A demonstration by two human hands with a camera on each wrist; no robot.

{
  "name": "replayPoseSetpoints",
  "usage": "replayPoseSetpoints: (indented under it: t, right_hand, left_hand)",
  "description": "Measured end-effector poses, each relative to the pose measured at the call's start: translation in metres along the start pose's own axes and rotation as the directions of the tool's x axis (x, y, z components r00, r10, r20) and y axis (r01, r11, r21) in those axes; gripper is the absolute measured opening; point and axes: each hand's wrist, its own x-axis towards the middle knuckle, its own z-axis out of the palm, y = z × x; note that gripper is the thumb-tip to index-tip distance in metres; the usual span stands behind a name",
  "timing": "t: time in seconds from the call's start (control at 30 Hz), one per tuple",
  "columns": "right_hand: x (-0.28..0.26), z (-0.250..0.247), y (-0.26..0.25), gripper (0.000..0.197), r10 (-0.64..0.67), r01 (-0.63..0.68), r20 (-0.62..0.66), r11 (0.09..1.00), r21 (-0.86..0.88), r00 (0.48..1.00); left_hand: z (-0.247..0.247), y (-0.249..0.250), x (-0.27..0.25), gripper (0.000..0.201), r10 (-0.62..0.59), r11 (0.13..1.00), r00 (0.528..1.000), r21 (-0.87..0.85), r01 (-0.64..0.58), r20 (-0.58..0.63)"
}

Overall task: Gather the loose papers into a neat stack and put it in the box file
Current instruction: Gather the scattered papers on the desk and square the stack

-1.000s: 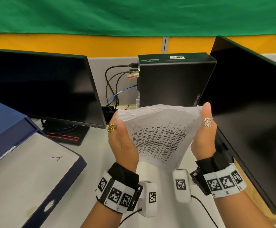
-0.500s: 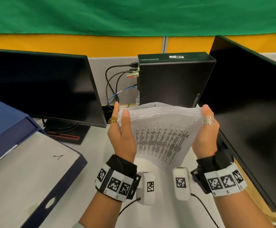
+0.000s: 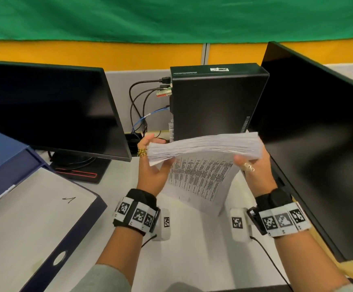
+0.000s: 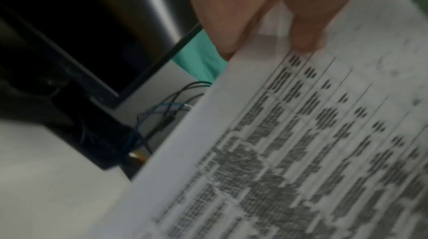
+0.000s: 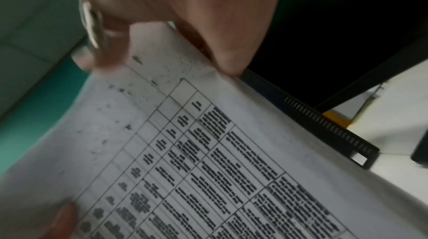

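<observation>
A thick stack of printed papers [image 3: 203,163] stands on its lower edge on the white desk [image 3: 192,249], its top bending away from me. My left hand [image 3: 152,165] grips the stack's left side with the thumb on the printed face [image 4: 301,151]. My right hand [image 3: 253,169] grips its right side, thumb on the page [image 5: 231,169]. The blue box file [image 3: 34,218] lies open at the lower left, with a white sheet bearing a handwritten mark inside.
A dark monitor [image 3: 45,110] stands behind the box file at the left. A black computer case [image 3: 213,102] with cables [image 3: 142,106] stands behind the papers. Another large monitor [image 3: 319,144] stands close on the right.
The top of the stack has tipped away from me and bent over, so its thick top edge now shows. Both hands kept their hold and lowered slightly.
</observation>
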Motion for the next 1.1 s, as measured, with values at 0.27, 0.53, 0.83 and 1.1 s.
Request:
replayPoseSetpoints:
  t: [0.27,0.53,0.83,1.1]
  right_hand:
    - [-0.007,0.023,-0.023,0.027,-0.148,0.127,-0.114,0.977,-0.171,0.982]
    - [-0.036,0.037,-0.012,0.039,-0.054,0.046,-0.056,0.990,-0.132,0.997]
    - [-0.026,0.034,0.000,0.042,-0.004,-0.002,-0.164,0.999,-0.033,0.986]
    - [-0.030,0.054,0.000,0.026,-0.021,0.002,-0.206,0.996,-0.089,0.978]
  left_hand:
    - [0.037,0.035,0.004,0.027,-0.004,1.000,0.953,-0.009,0.002,-0.303]
    - [0.033,0.023,-0.046,0.048,-0.107,0.988,0.963,-0.131,0.076,-0.248]
    - [0.023,0.001,-0.034,0.067,-0.211,0.977,0.950,-0.049,0.206,-0.228]
    - [0.040,0.017,-0.029,0.023,-0.184,0.981,0.956,-0.106,0.163,-0.230]
